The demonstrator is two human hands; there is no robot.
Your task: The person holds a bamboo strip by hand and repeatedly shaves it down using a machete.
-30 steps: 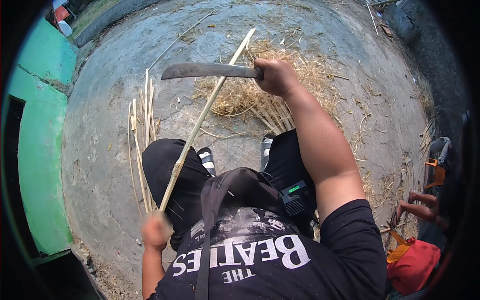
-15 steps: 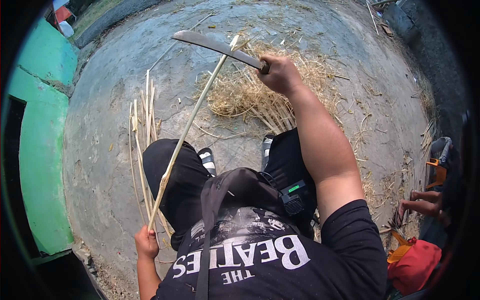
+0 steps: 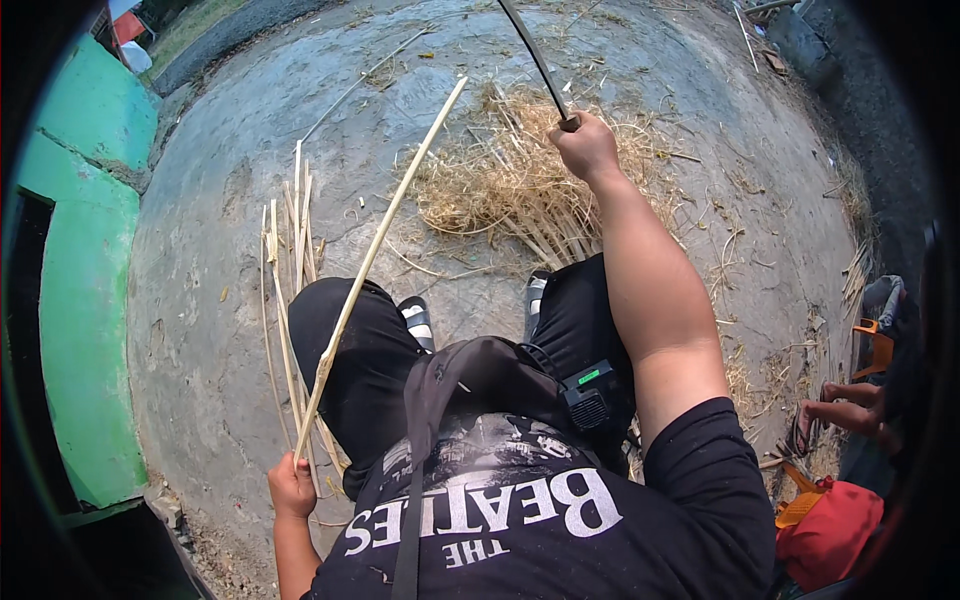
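Pale stick [image 3: 358, 288] slants over the left knee [image 3: 322, 312], left hand [image 3: 291, 487] gripping its low end; right hand [image 3: 588, 150] has the machete [image 3: 541, 65], just swung off the tip, so they're apart now.

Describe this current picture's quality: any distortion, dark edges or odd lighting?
In the head view, fisheye distortion bends the green wall; the corners fall to black; daylight brightens the concrete ground; the top edge crops the long blade.
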